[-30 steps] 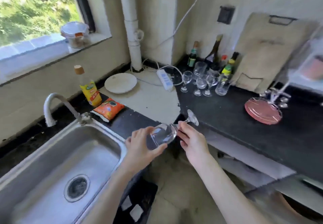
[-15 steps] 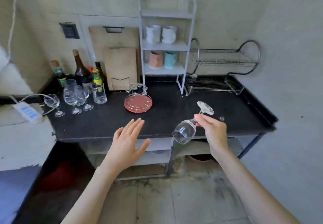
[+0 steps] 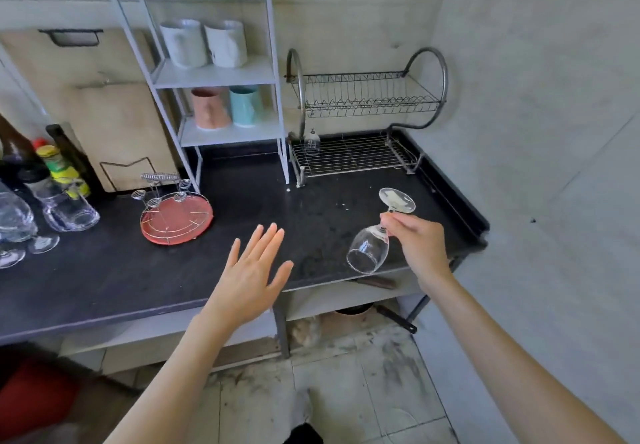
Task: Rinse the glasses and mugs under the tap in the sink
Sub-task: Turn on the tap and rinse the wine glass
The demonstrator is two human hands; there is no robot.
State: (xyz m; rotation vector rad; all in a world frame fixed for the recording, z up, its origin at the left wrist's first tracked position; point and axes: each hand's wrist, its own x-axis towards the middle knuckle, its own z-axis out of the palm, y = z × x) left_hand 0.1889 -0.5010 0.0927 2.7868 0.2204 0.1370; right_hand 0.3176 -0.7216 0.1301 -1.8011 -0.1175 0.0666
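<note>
Left hand [image 3: 247,279] hovers flat, fingers straight, holding nothing. Right hand [image 3: 417,244] pinches the stem of the wine glass [image 3: 369,249], inverted and empty, above the dark surface [image 3: 104,270]. Beyond, the dish rack [image 3: 356,156] holds one small glass [image 3: 312,141]; shelf [image 3: 221,74] carries four mugs [image 3: 204,43].

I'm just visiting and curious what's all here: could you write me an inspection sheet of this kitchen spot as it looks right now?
Surface: dark stone counter, speckled near its front edge.
Job's things: clear stemmed wine glass, held bowl-down over the counter; two white mugs, one pink mug and one turquoise mug on the white metal shelf; more clear glasses at far left.
Clutter: red round tray with wire cup holders; bottles; wooden cutting board.
Hands: right hand pinches the glass stem; left hand open, holding nothing.
Cables: nothing seen.
Surroundings: steel wire dish rack, grey walls, tiled floor.
</note>
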